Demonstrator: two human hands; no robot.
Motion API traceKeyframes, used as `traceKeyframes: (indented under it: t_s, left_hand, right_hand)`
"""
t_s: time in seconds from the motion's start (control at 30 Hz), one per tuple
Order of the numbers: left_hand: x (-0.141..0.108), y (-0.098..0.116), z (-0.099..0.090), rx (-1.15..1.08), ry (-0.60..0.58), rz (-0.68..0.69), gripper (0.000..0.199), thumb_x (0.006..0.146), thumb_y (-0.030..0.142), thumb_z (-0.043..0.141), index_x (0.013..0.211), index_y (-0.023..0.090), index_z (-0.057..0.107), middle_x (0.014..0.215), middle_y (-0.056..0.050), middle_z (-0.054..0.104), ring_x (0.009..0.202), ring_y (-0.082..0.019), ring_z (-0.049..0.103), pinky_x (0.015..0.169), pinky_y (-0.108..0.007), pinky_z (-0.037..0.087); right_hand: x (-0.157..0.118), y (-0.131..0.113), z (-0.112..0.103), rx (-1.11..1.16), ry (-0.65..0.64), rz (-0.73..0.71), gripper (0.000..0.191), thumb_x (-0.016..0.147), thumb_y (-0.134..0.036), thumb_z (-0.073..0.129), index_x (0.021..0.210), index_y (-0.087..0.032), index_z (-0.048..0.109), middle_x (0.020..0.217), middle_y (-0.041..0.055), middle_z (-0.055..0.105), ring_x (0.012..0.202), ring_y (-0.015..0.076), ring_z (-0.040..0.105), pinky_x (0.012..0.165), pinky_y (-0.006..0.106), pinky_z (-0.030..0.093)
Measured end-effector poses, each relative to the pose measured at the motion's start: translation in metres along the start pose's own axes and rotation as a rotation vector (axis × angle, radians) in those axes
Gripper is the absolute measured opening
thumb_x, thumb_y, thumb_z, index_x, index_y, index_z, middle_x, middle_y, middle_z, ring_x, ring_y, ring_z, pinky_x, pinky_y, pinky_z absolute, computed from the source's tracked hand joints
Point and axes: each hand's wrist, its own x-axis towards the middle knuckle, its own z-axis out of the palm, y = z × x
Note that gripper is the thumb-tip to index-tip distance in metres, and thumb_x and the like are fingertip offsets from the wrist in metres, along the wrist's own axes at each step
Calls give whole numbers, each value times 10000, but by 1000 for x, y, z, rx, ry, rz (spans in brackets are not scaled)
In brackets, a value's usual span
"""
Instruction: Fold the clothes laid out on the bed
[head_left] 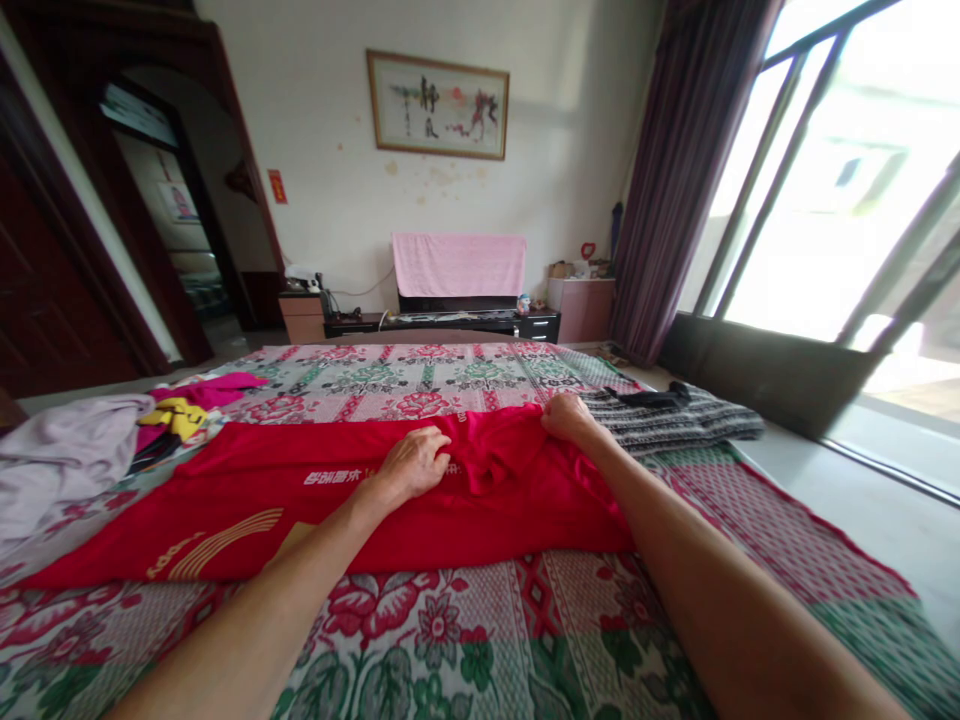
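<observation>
A red T-shirt (480,540) lies stretched sideways over the patterned bedspread, with white lettering and gold print on its left part. My left hand (416,462) rests on the middle of the shirt, its fingers curled down onto the fabric by the white lettering. At the far edge, towards the right, my right hand (568,415) is closed on the red cloth. Between the two hands the cloth is bunched in loose folds, where a sleeve appears to lie turned inward. My fingertips are partly hidden on both hands.
A floral bedspread (435,620) covers the bed. At left lie a pale grey garment (67,450) and a yellow-and-magenta clothes pile (180,415). A black-and-white striped garment (675,425) lies at right. Beyond the bed is a low black cabinet (536,328) under a pink towel (459,265).
</observation>
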Motion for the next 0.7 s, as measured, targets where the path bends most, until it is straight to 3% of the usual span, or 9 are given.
traceKeyframes:
  t_s: [0.17,0.27,0.53,0.7]
  left_hand:
    - [-1,1,2,54,-7,29,249,798,140,480,913,148,701,945,-118,683,974,-227,627,944,-361,478]
    - [-1,-1,3,48,-9,51,261,803,145,481,952,133,694,962,-125,676,980,-230,620,934,-357,481]
    - [0,-2,2,10,-37,28,284,803,160,491,1013,119,678,1026,-138,661,1027,-241,601,964,-372,458]
    - [-1,0,2,-9,5,-1,306,786,158,508,1052,141,659,1026,-127,645,1056,-242,580,976,-380,450]
  right_hand:
    - [2,-2,-9,3,3,79,308,748,-166,532,971,-125,742,939,184,713,887,251,672,660,256,472]
    - [9,-4,-14,19,32,42,307,770,-178,509,962,-138,746,957,172,715,919,245,666,708,258,472]
    - [39,-9,-14,8,-79,-83,324,668,-96,556,887,-202,770,856,61,742,868,195,667,729,214,479]
    - [57,-13,-7,51,68,-57,358,687,-106,537,963,-170,755,928,117,730,893,241,670,717,263,496]
